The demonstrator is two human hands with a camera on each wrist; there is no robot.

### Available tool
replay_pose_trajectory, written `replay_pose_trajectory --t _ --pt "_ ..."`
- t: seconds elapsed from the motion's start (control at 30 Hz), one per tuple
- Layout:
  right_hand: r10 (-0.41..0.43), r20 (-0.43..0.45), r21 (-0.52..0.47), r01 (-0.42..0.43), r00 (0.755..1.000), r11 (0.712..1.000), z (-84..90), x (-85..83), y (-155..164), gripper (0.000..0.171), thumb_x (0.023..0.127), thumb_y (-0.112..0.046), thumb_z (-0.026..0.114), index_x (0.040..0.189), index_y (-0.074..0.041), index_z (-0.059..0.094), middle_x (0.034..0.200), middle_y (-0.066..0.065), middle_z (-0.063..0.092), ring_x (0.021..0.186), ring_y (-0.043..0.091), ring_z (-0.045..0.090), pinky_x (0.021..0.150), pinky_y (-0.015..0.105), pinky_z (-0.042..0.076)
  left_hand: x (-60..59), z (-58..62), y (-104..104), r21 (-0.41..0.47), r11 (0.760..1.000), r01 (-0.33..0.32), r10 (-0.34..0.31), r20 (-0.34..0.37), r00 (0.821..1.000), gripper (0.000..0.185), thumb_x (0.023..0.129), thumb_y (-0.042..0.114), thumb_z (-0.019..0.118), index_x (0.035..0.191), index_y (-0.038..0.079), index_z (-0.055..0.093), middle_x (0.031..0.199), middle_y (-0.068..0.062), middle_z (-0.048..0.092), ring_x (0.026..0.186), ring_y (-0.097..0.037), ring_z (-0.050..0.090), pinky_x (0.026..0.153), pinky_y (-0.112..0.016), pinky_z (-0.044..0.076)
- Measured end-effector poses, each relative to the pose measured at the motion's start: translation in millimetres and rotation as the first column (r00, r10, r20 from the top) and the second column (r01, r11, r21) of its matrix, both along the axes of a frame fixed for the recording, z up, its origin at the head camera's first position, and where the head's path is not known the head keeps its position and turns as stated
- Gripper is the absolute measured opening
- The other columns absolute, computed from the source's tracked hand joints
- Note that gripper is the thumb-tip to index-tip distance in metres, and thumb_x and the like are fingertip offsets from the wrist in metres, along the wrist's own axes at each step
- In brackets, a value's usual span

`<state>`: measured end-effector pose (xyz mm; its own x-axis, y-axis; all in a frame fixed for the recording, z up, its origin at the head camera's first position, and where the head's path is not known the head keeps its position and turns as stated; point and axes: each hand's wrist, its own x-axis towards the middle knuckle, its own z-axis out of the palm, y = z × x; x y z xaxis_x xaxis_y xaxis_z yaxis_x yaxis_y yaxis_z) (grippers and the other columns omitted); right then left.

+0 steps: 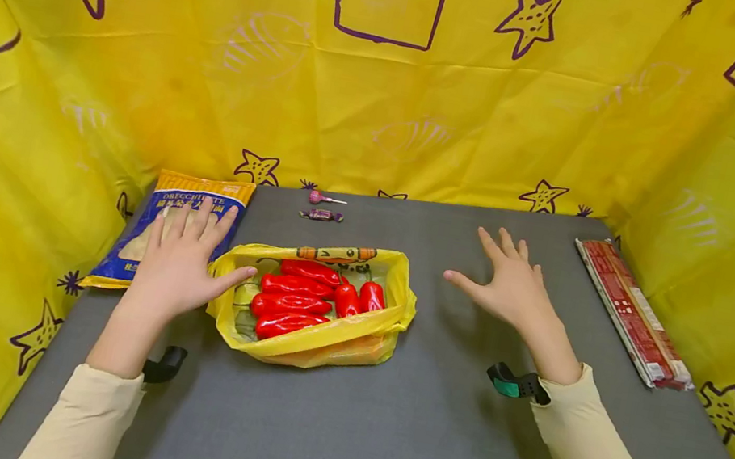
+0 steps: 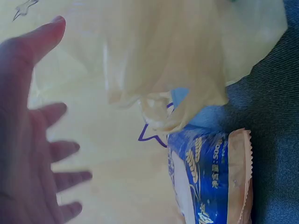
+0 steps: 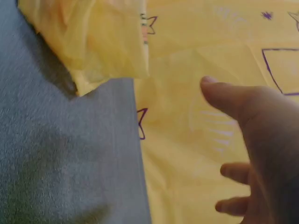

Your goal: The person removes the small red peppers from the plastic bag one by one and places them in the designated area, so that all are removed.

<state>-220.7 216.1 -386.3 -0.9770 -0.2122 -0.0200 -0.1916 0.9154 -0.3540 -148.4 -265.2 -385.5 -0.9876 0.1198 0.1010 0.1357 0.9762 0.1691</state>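
A yellow plastic bag (image 1: 316, 356) sits with its mouth wide on the grey table, several red peppers (image 1: 291, 304) lying inside it. My left hand (image 1: 180, 262), fingers spread, hovers at the bag's left side, over a blue and yellow pasta packet (image 1: 128, 249). The same packet (image 2: 205, 177) and the bag (image 2: 163, 51) show in the left wrist view. To the right of the bag, my right hand (image 1: 509, 283) is held in the air with fingers apart and nothing in them. The right wrist view has the bag's corner (image 3: 93, 46) beyond the thumb.
A lollipop (image 1: 324, 198) and a purple-wrapped candy (image 1: 322, 215) lie behind the bag. Along the right edge of the table (image 1: 315, 442) rests a long red packet (image 1: 633, 313). Yellow printed cloth (image 1: 358, 113) walls the back and both sides.
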Motion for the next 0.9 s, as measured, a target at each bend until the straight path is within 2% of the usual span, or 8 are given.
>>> replay_pose_trajectory --t 0.1,0.17,0.23,0.37,0.43,0.53,0.7,0.9 --pt "0.064 -0.037 -0.112 -0.068 0.997 0.991 -1.4 -3.8 -0.6 0.097 0.096 -0.067 0.064 0.17 -0.014 0.028 0.173 0.026 0.024 0.154 0.056 0.026 0.119 0.077 0.025 2.4 4.0 -5.2 0.144 0.988 0.056 -0.052 -0.03 0.998 0.098 0.096 0.066 0.065 0.172 0.022 0.021 0.176 -0.023 0.015 0.157 -0.055 0.018 0.125 -0.074 0.007" --pt "0.096 -0.079 -0.17 -0.108 0.992 0.979 -4.1 -5.5 -4.1 0.09 0.098 -0.059 0.068 0.167 -0.013 0.034 0.17 0.023 0.033 0.153 0.05 0.035 0.121 0.07 0.03 5.1 4.5 -6.6 0.241 0.967 0.087 -0.077 -0.053 0.996 0.093 0.096 0.058 0.07 0.171 0.023 0.026 0.175 -0.02 0.022 0.156 -0.053 0.025 0.123 -0.075 0.016" --pt "0.12 -0.109 -0.227 -0.143 0.987 0.963 -7.5 -6.4 -9.3 0.083 0.099 -0.053 0.07 0.165 -0.014 0.04 0.166 0.019 0.042 0.147 0.047 0.045 0.117 0.065 0.04 8.9 2.5 -6.6 0.327 0.938 0.111 -0.091 -0.075 0.993 0.088 0.096 0.051 0.075 0.169 0.025 0.031 0.174 -0.017 0.028 0.155 -0.051 0.03 0.119 -0.076 0.024" --pt "0.17 -0.11 -0.35 -0.198 0.979 0.915 -13.0 -8.6 -23.2 0.069 0.101 -0.039 0.073 0.161 -0.015 0.049 0.155 0.017 0.057 0.126 0.043 0.066 0.101 0.06 0.056 18.5 -6.8 -5.2 0.469 0.873 0.134 -0.092 -0.111 0.99 0.079 0.097 0.037 0.079 0.166 0.03 0.04 0.169 -0.013 0.039 0.153 -0.047 0.037 0.116 -0.076 0.031" --pt "0.19 -0.1 -0.401 -0.214 0.977 0.891 -14.5 -10.1 -31.0 0.064 0.101 -0.033 0.075 0.158 -0.015 0.052 0.148 0.018 0.062 0.115 0.041 0.072 0.095 0.058 0.06 22.9 -12.9 -4.1 0.519 0.839 0.161 -0.1 -0.145 0.984 0.076 0.096 0.029 0.081 0.163 0.029 0.046 0.164 -0.015 0.048 0.149 -0.046 0.043 0.115 -0.075 0.033" --pt "0.203 -0.106 -0.447 -0.229 0.973 0.865 -16.7 -12.1 -42.9 0.059 0.1 -0.027 0.077 0.154 -0.015 0.058 0.141 0.017 0.067 0.106 0.037 0.076 0.092 0.054 0.062 28.6 -23.8 -2.6 0.553 0.812 0.188 -0.105 -0.178 0.978 0.071 0.093 0.021 0.083 0.158 0.028 0.054 0.154 -0.013 0.059 0.144 -0.041 0.046 0.111 -0.075 0.035" --pt "0.197 -0.149 -0.5 -0.246 0.969 0.831 -18.5 -13.5 -63.2 0.046 0.1 -0.022 0.076 0.145 -0.014 0.066 0.131 0.015 0.072 0.101 0.032 0.077 0.087 0.05 0.063 34.6 -38.7 0.2 0.549 0.815 0.187 -0.101 -0.184 0.978 0.067 0.091 0.021 0.085 0.153 0.021 0.06 0.146 -0.012 0.064 0.143 -0.038 0.041 0.106 -0.077 0.036" --pt "0.204 -0.175 -0.53 -0.267 0.963 0.805 -18.8 -14.1 -82.9 0.036 0.101 -0.021 0.075 0.136 -0.012 0.072 0.118 0.013 0.076 0.088 0.027 0.074 0.074 0.042 0.062 35.5 -54.2 -1.0 0.52 0.84 0.153 -0.108 -0.117 0.987 0.073 0.09 0.028 0.086 0.156 0.022 0.057 0.158 -0.006 0.056 0.145 -0.042 0.037 0.109 -0.077 0.033"
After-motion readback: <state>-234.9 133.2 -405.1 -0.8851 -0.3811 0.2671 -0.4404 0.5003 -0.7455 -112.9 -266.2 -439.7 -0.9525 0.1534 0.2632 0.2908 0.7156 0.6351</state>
